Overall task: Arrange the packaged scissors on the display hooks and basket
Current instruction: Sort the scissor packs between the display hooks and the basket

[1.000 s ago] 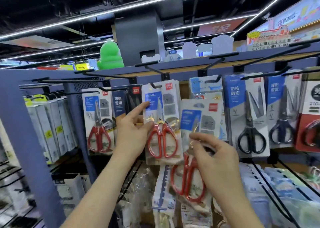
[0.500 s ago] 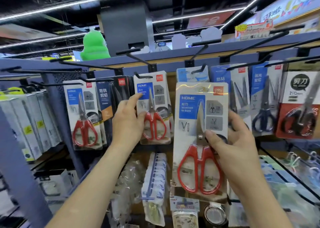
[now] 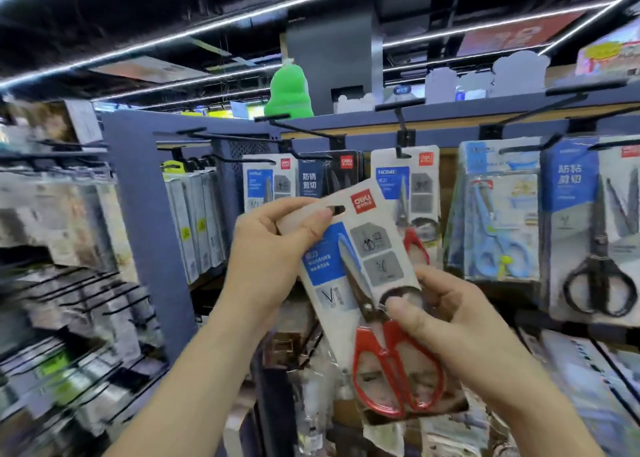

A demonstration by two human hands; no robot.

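In front of the display hooks (image 3: 401, 127), the left hand (image 3: 273, 248) is pinching the top corner of the packaged scissors (image 3: 325, 283), while the right hand (image 3: 467, 332) is gripping them near the pivot, thumb in front. The packaged scissors are tilting, their long axis running from lower right to upper left, with the blades pointing up-left.

Six scissor packs face front: one held pack (image 3: 367, 245), red-handled, and five on hooks, being a left HOME pack (image 3: 263, 182), a middle HOME pack (image 3: 412, 186), one dark pack (image 3: 322, 176), one blue-scissors pack (image 3: 498, 221) and one black-handled pack (image 3: 595, 234); also one green plush toy (image 3: 289, 92).
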